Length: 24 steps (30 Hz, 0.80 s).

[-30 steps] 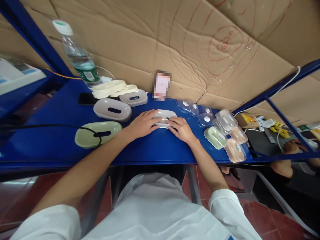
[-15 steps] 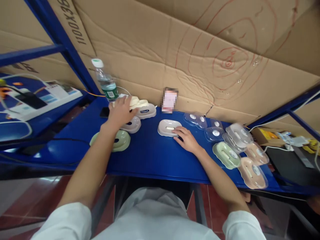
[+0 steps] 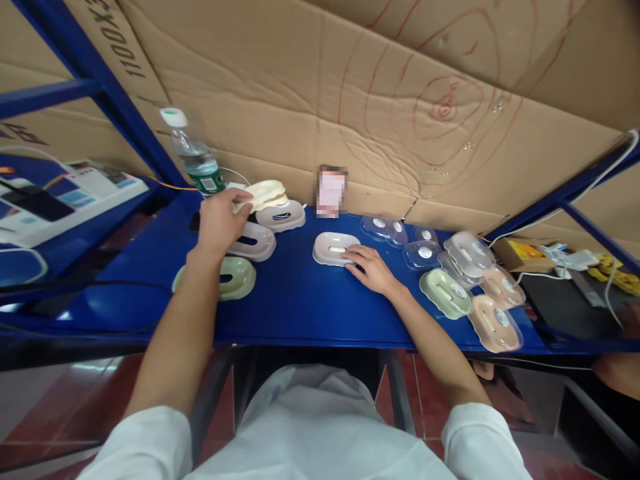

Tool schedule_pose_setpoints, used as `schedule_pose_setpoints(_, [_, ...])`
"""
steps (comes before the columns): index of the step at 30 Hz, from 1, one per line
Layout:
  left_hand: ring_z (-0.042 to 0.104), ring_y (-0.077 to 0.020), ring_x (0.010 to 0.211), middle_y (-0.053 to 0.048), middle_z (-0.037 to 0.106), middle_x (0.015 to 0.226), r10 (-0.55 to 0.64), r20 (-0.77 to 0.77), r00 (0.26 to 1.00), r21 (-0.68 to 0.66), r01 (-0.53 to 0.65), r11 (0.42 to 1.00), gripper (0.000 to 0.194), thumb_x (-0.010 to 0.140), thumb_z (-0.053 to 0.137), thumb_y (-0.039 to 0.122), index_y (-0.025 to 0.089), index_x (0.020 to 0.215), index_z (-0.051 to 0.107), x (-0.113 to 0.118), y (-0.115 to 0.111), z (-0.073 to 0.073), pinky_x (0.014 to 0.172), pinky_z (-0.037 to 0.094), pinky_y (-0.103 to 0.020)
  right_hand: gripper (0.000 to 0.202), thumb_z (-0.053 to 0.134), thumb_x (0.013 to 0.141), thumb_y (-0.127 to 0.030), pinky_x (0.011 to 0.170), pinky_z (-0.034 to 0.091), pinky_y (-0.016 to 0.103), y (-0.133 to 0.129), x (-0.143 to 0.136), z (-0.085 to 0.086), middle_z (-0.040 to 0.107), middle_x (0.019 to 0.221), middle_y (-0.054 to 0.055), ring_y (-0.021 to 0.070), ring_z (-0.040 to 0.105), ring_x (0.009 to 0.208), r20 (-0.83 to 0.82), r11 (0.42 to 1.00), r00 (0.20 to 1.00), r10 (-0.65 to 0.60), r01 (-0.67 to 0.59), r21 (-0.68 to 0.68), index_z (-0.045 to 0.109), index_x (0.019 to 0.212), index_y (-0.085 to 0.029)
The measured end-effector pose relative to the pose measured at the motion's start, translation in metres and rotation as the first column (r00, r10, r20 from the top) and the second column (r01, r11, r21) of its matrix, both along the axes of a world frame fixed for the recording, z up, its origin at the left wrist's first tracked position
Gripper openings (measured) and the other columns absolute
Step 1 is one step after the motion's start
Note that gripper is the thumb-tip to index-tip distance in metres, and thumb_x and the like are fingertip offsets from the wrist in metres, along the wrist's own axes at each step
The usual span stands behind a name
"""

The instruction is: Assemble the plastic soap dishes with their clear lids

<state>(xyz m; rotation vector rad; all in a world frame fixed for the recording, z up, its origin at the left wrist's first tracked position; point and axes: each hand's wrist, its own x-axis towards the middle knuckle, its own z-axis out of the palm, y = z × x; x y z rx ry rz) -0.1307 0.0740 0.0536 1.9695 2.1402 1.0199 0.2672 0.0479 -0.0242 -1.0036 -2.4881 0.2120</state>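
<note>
My left hand [image 3: 224, 219] pinches the left end of a cream oval soap dish part [image 3: 267, 193], which is tilted up over another cream piece. Below it lie a pale grey dish part with a slot [image 3: 287, 216], a second grey one [image 3: 265, 245] and a green one [image 3: 243, 279], partly hidden by my left forearm. My right hand [image 3: 374, 268] has its fingers and thumb closed on the right edge of a pale grey soap dish [image 3: 325, 244]. That dish lies flat on the blue table [image 3: 305, 307], with a small cream bar in its middle.
A water bottle [image 3: 200, 163] stands at the back left. A phone [image 3: 331, 192] leans on the cardboard wall [image 3: 260, 87]. Clear lids [image 3: 424, 255] lie right of centre, beside lidded green [image 3: 446, 293] and peach [image 3: 495, 325] soap dishes. Blue frame bars flank both sides.
My left hand has closed on the cream part's end and tilted it up from the pile. My right hand stays at the grey dish. The view has shifted slightly.
</note>
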Motion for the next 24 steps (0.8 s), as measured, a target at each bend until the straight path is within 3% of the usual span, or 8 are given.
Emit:
schedule_pose_setpoints(3, [0.068,-0.0254,0.118,-0.009,0.077,0.129,0.005,-0.021,1.0,0.027,-0.005,1.0,0.032,0.1,0.057,0.025,0.015,0.126,0.072,0.001,-0.002,-0.003,0.112,0.049,-0.039,0.041,0.053,0.114,-0.04,0.129,0.04,0.054,0.001,0.003,0.005,0.062,0.159,0.011,0.0284,0.051,0.155,0.018,0.999,1.0,-0.018,0.018,0.048,0.066,0.151,-0.028])
schedule_pose_setpoints(6, [0.068,-0.0277,0.118,-0.013,0.076,0.127,-0.015,-0.081,0.997,-0.003,0.015,1.0,0.033,0.099,0.055,0.023,0.013,0.125,0.072,0.0,-0.001,-0.006,0.111,0.05,-0.042,0.045,0.043,0.116,-0.039,0.132,0.035,0.056,0.008,0.016,0.01,0.054,0.167,0.012,0.0289,0.043,0.161,0.002,0.974,0.982,-0.191,0.189,0.128,0.061,0.155,-0.026])
schedule_pose_setpoints(10, [0.063,-0.0312,0.128,-0.017,0.07,0.136,-0.046,-0.129,0.991,-0.004,0.046,0.999,0.038,0.1,0.055,0.029,0.013,0.131,0.07,0.002,-0.004,-0.005,0.116,0.048,-0.046,0.056,0.045,0.113,-0.045,0.129,0.027,0.073,0.023,0.043,0.005,0.044,0.171,0.025,0.0423,0.035,0.163,-0.066,0.775,0.801,-0.595,0.593,0.22,0.055,0.159,-0.015])
schedule_pose_setpoints(12, [0.061,-0.0329,0.132,-0.015,0.068,0.139,-0.063,-0.164,0.984,0.016,0.067,0.998,0.038,0.102,0.053,0.033,0.017,0.133,0.069,0.009,-0.011,-0.002,0.116,0.047,-0.048,0.068,0.052,0.11,-0.057,0.123,0.023,0.083,0.031,0.054,-0.003,0.043,0.169,0.031,0.0486,0.039,0.159,-0.098,0.675,0.702,-0.705,0.707,0.209,0.051,0.161,-0.012])
schedule_pose_setpoints(14, [0.061,-0.0354,0.13,-0.014,0.068,0.139,-0.11,-0.221,0.969,-0.004,0.112,0.994,0.039,0.104,0.051,0.037,0.021,0.135,0.068,0.023,-0.019,-0.002,0.113,0.048,-0.051,0.074,0.054,0.107,-0.065,0.12,0.019,0.088,0.038,0.059,-0.01,0.047,0.164,0.034,0.0498,0.046,0.152,-0.127,0.634,0.659,-0.742,0.75,0.186,0.053,0.159,-0.013])
schedule_pose_setpoints(17, [0.063,-0.0381,0.129,-0.012,0.068,0.14,-0.256,-0.289,0.923,-0.085,0.242,0.967,0.04,0.105,0.052,0.041,0.026,0.139,0.066,0.057,-0.031,-0.006,0.111,0.048,-0.054,0.074,0.056,0.105,-0.067,0.12,0.019,0.088,0.045,0.059,-0.015,0.05,0.162,0.035,0.0485,0.053,0.146,-0.128,0.637,0.656,-0.743,0.753,0.163,0.056,0.156,-0.013])
schedule_pose_setpoints(20, [0.063,-0.0399,0.132,-0.014,0.065,0.147,-0.473,-0.354,0.807,-0.231,0.415,0.88,0.045,0.105,0.057,0.043,0.029,0.148,0.062,0.092,-0.042,-0.015,0.11,0.049,-0.054,0.065,0.054,0.108,-0.06,0.12,0.023,0.086,0.047,0.056,-0.011,0.053,0.161,0.031,0.0455,0.059,0.142,-0.067,0.66,0.673,-0.737,0.737,0.145,0.058,0.155,-0.015])
schedule_pose_setpoints(24, [0.065,-0.0439,0.129,-0.022,0.056,0.157,-0.603,-0.43,0.672,-0.419,0.443,0.793,0.056,0.101,0.068,0.043,0.026,0.154,0.057,0.116,-0.053,-0.025,0.1,0.053,-0.055,0.051,0.045,0.113,-0.044,0.125,0.031,0.076,0.044,0.06,0.0,0.067,0.148,0.025,0.0382,0.067,0.135,-0.057,0.696,0.705,-0.707,0.708,0.116,0.065,0.149,-0.015])
